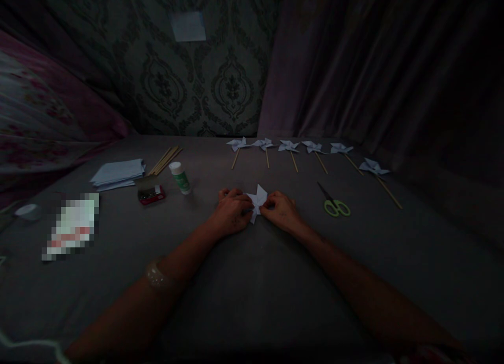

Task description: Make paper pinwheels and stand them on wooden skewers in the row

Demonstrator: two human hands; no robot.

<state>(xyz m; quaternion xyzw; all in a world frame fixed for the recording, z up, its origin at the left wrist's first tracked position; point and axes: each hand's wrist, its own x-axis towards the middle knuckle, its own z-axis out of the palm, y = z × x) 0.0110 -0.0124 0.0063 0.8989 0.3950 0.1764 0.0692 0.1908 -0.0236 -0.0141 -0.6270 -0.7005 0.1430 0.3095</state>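
While a pale bangle [156, 276] circles the left forearm, both hands meet over the near-middle of the table [260, 285], on a small white paper pinwheel [259, 197]. The left hand [233, 210] has its fingers pressed on the pinwheel's left edge; the right hand [281, 210] pinches the right edge between thumb and fingertips. In this gloom I can't fairly tell whether anything fastens its centre.

The paper looks thin, so an uneven pull between the two hands could tear a blade or crease it askew. If either pinch slackens, a folded point might spring out of place.

To the right, green-handled scissors [334, 204] lie between the right hand and the rightmost stick-mounted pinwheel; a forearm sweeping outward could catch them. Well off to the left is a blurred-out pale item [74, 227], with a white round piece [28, 212] beside it. A small red box [151, 195] sits in front of the stack of white paper [118, 174], and an upright glue bottle [180, 178] stands between the left hand and the loose sticks [166, 160].

Farther back, six finished pinwheels [289, 146] on sticks lie in a row, before patterned wallpaper [232, 85] and a curtain [334, 59].
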